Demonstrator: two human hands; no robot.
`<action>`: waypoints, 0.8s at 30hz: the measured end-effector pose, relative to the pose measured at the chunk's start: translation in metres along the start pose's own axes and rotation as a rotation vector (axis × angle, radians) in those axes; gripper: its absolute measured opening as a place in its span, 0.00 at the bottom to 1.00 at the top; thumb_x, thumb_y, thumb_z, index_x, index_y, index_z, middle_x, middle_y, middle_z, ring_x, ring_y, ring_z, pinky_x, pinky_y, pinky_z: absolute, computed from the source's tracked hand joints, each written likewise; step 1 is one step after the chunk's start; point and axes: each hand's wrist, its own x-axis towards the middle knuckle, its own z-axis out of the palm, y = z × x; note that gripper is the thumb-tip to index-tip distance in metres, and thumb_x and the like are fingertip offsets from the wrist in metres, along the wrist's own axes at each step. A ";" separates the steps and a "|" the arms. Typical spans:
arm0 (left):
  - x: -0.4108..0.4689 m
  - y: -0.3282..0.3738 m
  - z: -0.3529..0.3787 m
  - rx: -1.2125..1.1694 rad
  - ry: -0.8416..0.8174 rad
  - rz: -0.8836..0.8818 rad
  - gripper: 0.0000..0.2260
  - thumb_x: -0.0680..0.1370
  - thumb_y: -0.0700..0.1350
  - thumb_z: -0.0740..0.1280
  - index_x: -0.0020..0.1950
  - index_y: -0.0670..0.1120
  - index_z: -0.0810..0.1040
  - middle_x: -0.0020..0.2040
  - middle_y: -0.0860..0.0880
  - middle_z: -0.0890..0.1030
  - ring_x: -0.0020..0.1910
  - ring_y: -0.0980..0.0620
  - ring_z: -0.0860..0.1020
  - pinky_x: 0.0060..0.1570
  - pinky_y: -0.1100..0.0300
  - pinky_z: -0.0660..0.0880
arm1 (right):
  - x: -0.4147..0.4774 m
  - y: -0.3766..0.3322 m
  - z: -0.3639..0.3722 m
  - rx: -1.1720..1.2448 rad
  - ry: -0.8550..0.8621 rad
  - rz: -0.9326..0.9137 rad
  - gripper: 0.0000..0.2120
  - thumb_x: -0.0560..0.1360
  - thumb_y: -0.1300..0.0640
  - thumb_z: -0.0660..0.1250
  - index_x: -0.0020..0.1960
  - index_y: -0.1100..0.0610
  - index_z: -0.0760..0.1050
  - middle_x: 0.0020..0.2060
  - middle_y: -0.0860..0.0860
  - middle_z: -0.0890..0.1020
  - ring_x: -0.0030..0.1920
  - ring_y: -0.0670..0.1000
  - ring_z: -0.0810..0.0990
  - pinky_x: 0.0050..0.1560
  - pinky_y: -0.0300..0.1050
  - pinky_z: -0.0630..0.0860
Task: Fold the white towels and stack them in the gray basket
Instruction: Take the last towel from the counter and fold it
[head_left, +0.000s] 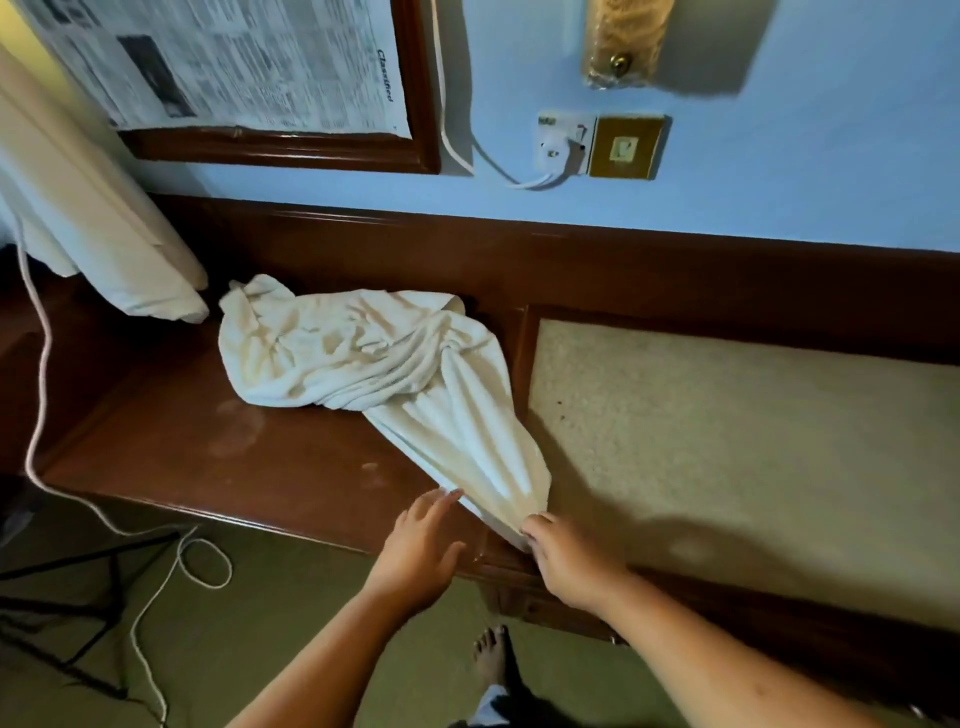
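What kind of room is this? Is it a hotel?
Probably a bedroom, maybe a hotel or guest room; I can't be sure. A long wooden counter runs along the blue wall, a wall socket sits above it, and a crumpled white towel lies on top.

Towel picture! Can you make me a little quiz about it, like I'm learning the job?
1. True or false: the white towel is already neatly folded.
2. Which hand pinches the towel's near corner?
3. The left hand is: A) open, fingers straight; B) a tight fist; C) out of view.
Key: 1 false, it lies crumpled on the wooden bench; 2 the right hand; 3 A.
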 end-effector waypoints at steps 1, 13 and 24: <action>-0.001 0.013 0.011 0.067 -0.019 0.047 0.32 0.80 0.51 0.66 0.80 0.61 0.56 0.80 0.54 0.59 0.77 0.47 0.61 0.75 0.50 0.61 | -0.024 0.003 -0.002 0.039 0.032 0.011 0.08 0.82 0.55 0.56 0.53 0.53 0.74 0.51 0.50 0.78 0.49 0.53 0.76 0.42 0.47 0.70; -0.124 0.192 0.181 0.382 0.002 0.713 0.12 0.70 0.45 0.72 0.50 0.55 0.75 0.41 0.54 0.78 0.38 0.50 0.80 0.43 0.54 0.77 | -0.362 0.120 -0.037 0.175 0.895 0.681 0.09 0.81 0.59 0.58 0.49 0.57 0.77 0.43 0.50 0.79 0.43 0.55 0.79 0.41 0.46 0.69; -0.194 0.252 0.168 -0.099 0.199 0.445 0.13 0.75 0.37 0.62 0.57 0.51 0.76 0.47 0.47 0.83 0.46 0.40 0.81 0.42 0.54 0.73 | -0.526 0.155 -0.155 0.537 1.632 1.047 0.19 0.79 0.54 0.53 0.61 0.62 0.75 0.57 0.63 0.80 0.59 0.61 0.79 0.60 0.52 0.74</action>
